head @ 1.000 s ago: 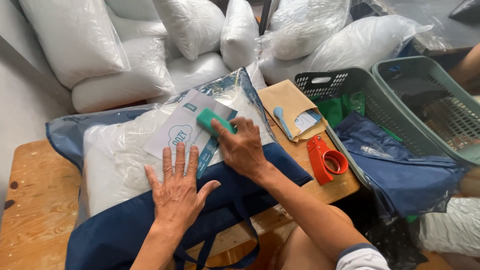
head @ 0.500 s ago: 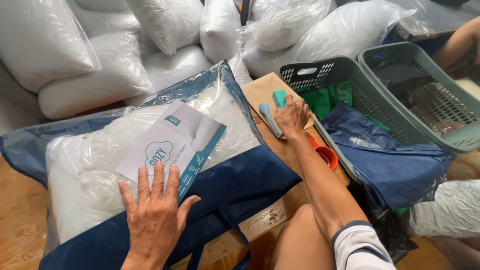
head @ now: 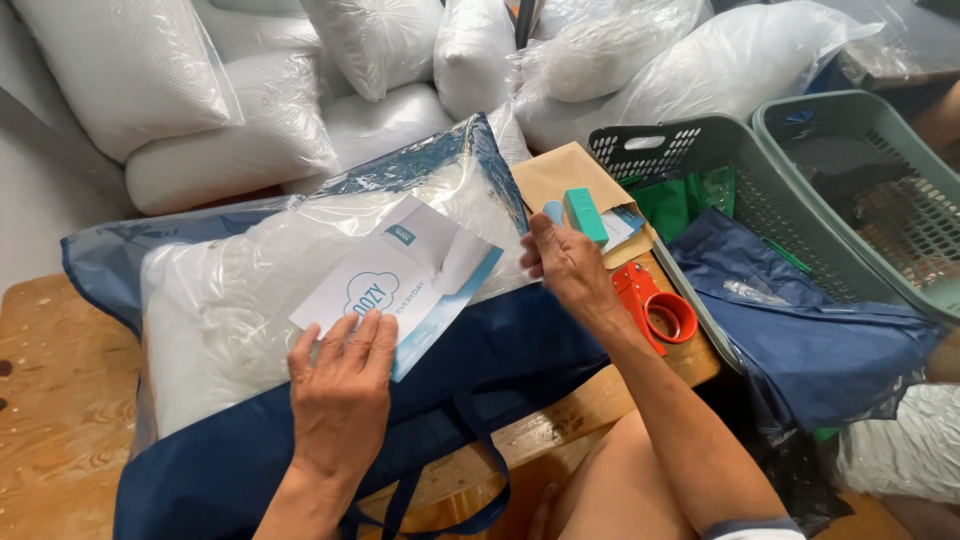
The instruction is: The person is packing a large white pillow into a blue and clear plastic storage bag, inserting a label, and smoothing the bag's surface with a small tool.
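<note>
Packing workshop — bagged pillows (head: 200, 110), baskets (head: 700, 160), tape dispenser (head: 655, 305).

We see our left hand (head: 340, 395) pressed flat, fingers spread and pointing away. Our right hand (head: 568, 265) reaches forward on an extended forearm, fingers loosely curled, apparently gripping nothing.

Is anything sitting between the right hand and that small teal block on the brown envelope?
Nothing visible does. The right hand is open just below the teal block on the brown envelope, fingertips nearly at it. The red tape dispenser lies off to the side, and the left hand presses the printed card.
</note>
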